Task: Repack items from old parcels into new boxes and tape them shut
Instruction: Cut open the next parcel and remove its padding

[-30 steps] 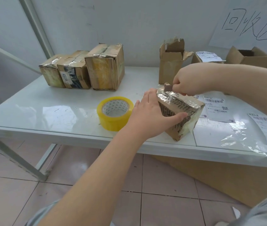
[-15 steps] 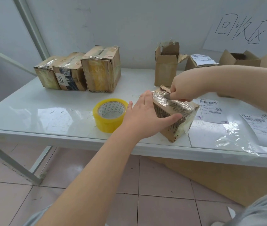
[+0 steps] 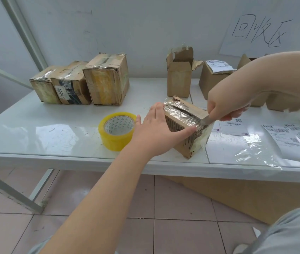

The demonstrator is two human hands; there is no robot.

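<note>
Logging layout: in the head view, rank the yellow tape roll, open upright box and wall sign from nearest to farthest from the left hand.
1. Yellow tape roll, just left of the left hand.
2. Open upright box, behind, near the wall.
3. Wall sign, up on the wall, far right.

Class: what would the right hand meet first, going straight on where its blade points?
The blade in the right hand touches the parcel; next, probably the left hand, at its thumb; depth unclear.

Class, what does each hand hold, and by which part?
Right hand grips a knife by its handle; left hand braces the parcel at its left end.
</note>
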